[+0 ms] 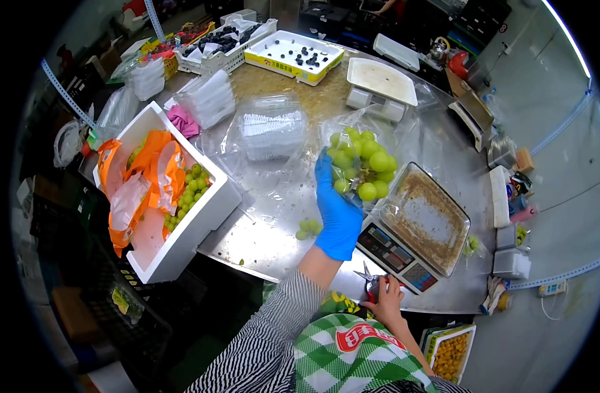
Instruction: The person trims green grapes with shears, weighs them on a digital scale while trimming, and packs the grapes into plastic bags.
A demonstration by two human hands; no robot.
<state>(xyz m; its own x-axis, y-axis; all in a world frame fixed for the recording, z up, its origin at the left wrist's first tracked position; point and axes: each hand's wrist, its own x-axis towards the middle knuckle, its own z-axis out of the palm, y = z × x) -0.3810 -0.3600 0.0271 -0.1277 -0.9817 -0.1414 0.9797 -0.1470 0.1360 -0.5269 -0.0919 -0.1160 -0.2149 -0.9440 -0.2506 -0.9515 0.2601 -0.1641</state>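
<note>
My left hand (338,213), in a blue glove, holds up a bunch of green grapes (372,160) over the table, with clear plastic about the grapes. My right hand (386,302) is bare and low at the table's front edge. Its fingers close round the red handles of small shears (371,281), whose blades point away from me. Directly beyond that hand stands a digital scale (431,223) with a stained metal pan. A few loose grapes (308,228) lie on the metal table left of the gloved wrist.
On the left a white foam box (215,204) holds green grapes and orange bags. Stacked clear plastic containers (272,128) stand mid-table. Behind are a second scale (382,82), a yellow-white tray (293,69) and a crate of dark fruit (215,62). Yellow fruit (450,357) sits low right.
</note>
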